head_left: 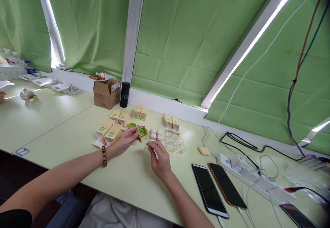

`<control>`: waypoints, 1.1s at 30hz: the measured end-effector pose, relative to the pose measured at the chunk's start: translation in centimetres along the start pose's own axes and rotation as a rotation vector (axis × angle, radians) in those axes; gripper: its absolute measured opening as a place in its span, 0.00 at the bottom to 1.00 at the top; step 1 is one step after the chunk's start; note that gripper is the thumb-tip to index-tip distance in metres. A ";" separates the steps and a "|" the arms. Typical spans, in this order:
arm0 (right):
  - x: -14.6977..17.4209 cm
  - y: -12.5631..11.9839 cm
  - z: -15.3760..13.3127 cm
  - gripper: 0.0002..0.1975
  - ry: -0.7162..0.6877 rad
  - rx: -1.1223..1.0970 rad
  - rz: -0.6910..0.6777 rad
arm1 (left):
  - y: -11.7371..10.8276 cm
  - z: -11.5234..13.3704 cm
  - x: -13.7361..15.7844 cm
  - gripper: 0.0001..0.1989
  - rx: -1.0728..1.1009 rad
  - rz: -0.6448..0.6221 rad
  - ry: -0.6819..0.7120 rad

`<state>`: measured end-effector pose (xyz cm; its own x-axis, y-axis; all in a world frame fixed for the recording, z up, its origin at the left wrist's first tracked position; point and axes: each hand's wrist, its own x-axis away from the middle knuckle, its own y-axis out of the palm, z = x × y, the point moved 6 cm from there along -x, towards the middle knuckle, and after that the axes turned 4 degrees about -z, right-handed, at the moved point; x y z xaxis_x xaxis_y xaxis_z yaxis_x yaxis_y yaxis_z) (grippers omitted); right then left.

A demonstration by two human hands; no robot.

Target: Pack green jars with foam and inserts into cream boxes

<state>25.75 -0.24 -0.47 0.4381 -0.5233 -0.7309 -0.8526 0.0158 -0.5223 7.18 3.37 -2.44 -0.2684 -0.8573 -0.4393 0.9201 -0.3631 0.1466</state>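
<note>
Purple print runs across the front of the cardboard box (101,97) beyond the left hand (129,139), and a white label sits by its raised flap; the black tumbler (124,99) just beside that box bears a pale emblem with lettering; the kraft cartons (113,134) next to the left wrist carry green square labels; all this writing is too small to read; the left arm reaches in from the lower left, a dark beaded bracelet (104,156) at its wrist, palm turned inward; its thumb and fingers are closed on the near side of a green case (142,132), held tilted above the table (123,173); the right forearm rises from the lower right, and the right hand (160,160) bends toward the left one, thumb and fingertips pinched narrowly on a thin yellowish piece (146,147), perhaps a loop, just nearer the person than the case; pale rolls (153,136) lie beyond the right fingers, clear cups (172,144) beside them; two phones (209,188) rest right of the right forearm
</note>
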 end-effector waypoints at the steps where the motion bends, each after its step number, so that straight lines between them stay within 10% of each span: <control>1: 0.0 -0.2 0.0 0.12 0.011 -0.023 0.031 | 0.1 0.1 0.0 0.25 -0.020 -0.006 0.005; 15: 0.7 -1.5 1.6 0.07 0.206 -0.232 0.223 | 2.0 -0.2 0.6 0.29 0.053 -0.108 -0.202; 33: 0.1 -1.0 -1.5 0.06 -0.192 0.414 0.114 | 2.9 -0.9 0.9 0.28 0.077 -0.169 -0.242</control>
<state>26.25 -1.58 0.61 0.4266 -0.3325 -0.8411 -0.7296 0.4232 -0.5373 9.90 1.91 -3.21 -0.4842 -0.8413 -0.2404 0.8351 -0.5263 0.1600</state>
